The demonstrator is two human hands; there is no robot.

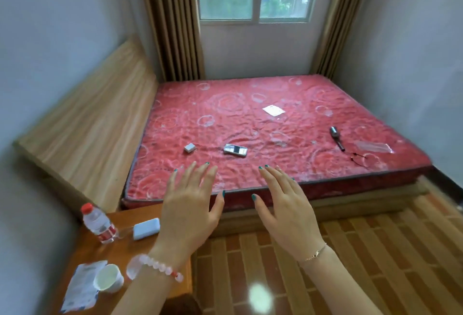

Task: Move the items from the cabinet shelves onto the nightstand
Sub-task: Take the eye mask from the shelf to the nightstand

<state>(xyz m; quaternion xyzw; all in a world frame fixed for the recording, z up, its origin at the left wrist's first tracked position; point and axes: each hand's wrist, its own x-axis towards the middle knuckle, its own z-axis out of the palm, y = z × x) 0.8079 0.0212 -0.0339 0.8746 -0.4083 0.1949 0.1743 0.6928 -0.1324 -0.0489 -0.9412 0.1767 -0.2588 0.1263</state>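
Both hands empty, fingers spread: left hand [189, 210] over the nightstand surface [120, 252] edge, right hand [288, 210] beside it, apart. On the surface: water bottle [98, 223] upright, contents not discernible; white cup [108, 278] tilted, appears empty, just beside a flat packet [80, 287]; pale blue box [146, 228] near the bottle. On the bed [275, 124]: phone [235, 150].

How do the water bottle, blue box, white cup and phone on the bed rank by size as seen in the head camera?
1. water bottle
2. white cup and blue box: look alike
3. phone, though it lies farther away, so its real size is unsure.
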